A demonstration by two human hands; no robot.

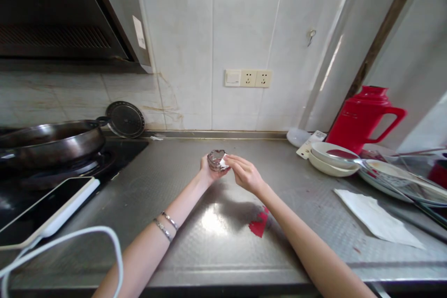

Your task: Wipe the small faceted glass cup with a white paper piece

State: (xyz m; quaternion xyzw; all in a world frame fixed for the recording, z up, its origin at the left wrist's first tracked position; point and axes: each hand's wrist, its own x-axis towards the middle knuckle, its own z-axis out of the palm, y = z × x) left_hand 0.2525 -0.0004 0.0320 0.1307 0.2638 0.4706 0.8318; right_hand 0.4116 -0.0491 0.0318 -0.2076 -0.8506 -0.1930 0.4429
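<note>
Above the middle of the metal counter (181, 186), my left hand (209, 172) holds a small clear glass dish (214, 160) with a wavy rim, its fingers wrapped round the side and underneath. My right hand (244, 172) pinches a small piece of white tissue (224, 161) against the dish's right rim. Part of the tissue is hidden by the right fingers. Two silver bracelets sit on my left forearm.
At left are a pan (52, 144) on the stove, a phone (45, 209) and a white cable (117, 251). Stacked bowls (331, 163), a red thermos (359, 121), plates and a white napkin (377, 216) lie at right. A red scrap (258, 226) lies near my right forearm.
</note>
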